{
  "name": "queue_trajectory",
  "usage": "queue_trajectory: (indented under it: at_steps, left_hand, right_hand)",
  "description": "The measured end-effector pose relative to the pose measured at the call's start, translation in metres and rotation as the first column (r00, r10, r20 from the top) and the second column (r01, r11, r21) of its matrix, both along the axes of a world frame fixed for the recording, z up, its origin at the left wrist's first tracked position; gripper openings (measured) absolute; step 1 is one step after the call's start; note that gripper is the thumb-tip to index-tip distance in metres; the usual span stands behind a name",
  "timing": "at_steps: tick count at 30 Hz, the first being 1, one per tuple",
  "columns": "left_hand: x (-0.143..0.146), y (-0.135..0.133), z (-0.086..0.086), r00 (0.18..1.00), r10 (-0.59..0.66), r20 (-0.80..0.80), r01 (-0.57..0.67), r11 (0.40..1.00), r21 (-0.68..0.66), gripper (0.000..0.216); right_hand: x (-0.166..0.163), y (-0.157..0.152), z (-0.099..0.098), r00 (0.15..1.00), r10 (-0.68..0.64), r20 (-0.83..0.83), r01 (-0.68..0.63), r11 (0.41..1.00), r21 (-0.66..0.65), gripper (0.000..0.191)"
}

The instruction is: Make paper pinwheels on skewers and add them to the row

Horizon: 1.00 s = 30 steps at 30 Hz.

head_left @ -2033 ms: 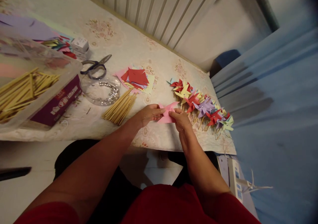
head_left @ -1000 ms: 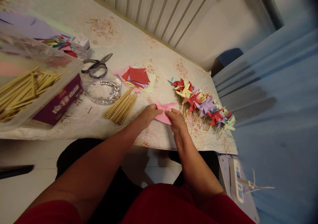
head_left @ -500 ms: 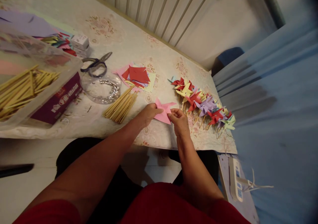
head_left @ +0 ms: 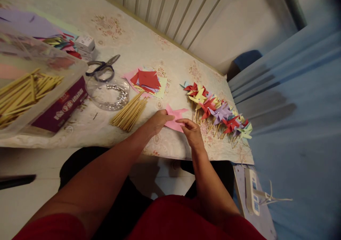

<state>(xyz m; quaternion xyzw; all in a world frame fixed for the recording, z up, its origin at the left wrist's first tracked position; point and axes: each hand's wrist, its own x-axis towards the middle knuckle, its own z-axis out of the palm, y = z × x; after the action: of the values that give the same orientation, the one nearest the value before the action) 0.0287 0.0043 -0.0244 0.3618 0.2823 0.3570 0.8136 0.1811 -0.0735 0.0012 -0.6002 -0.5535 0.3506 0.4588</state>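
the pink paper point(head_left: 173, 126) is between the two hands, above the near edge of the table point(head_left: 101, 131). the left hand point(head_left: 159, 121) pinches its left side, thumb on top, likely to steady it, while the right hand point(head_left: 194, 133) has its fingertips at the other side; whether they grip it i cannot tell. the sticks point(head_left: 130, 114) and paper squares point(head_left: 147, 80) lie just beyond the left hand, seemingly for easy reach; the pinwheels point(head_left: 220, 113) lie right of the right hand, perhaps to stay clear. both forearms angle inward, the right wrist bent toward the paper.
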Motion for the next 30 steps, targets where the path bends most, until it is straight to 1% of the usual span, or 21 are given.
queue_trajectory:
  at_steps: [4,7,10,13,21,23,26,30]
  left_hand:
    - [-0.001,-0.001,0.003,1.000,-0.011,0.002,0.011,1.000,0.001,0.010]
    - [-0.001,-0.001,0.004,1.000,-0.020,-0.010,0.020,1.000,0.023,0.011]
    - [-0.002,-0.001,0.004,0.999,-0.007,-0.037,0.009,0.998,0.062,0.010]
    - [-0.001,-0.001,0.003,0.999,0.002,-0.049,0.002,0.997,0.079,0.008]
    - [0.006,0.002,-0.009,1.000,-0.019,-0.023,0.021,0.996,0.086,0.014]
    - [0.006,0.001,-0.008,0.999,-0.020,-0.026,0.022,0.996,0.083,0.014]
    - [0.006,0.001,-0.006,0.999,-0.019,-0.045,0.022,0.998,0.066,0.013]
    - [0.006,0.000,-0.005,0.998,0.000,-0.055,0.003,0.999,0.051,0.013]
  right_hand:
    - [0.001,0.001,0.003,0.999,0.032,0.007,-0.032,0.999,-0.007,0.012]
    - [0.001,0.002,0.003,0.999,0.033,0.009,-0.032,0.998,-0.046,0.010]
    - [-0.002,0.002,0.003,1.000,-0.005,0.013,0.006,0.996,-0.088,0.010]
    - [-0.005,0.002,0.002,0.999,-0.039,0.013,0.040,0.995,-0.094,0.015]
    - [-0.012,0.005,-0.003,0.988,-0.146,0.059,0.151,0.985,-0.088,0.019]
    - [-0.013,0.006,-0.003,0.985,-0.159,0.061,0.164,0.983,-0.088,0.020]
    - [-0.014,0.007,-0.004,0.988,-0.145,0.058,0.150,0.985,-0.088,0.023]
    - [-0.015,0.009,-0.007,0.982,-0.186,0.035,0.189,0.977,-0.101,0.019]
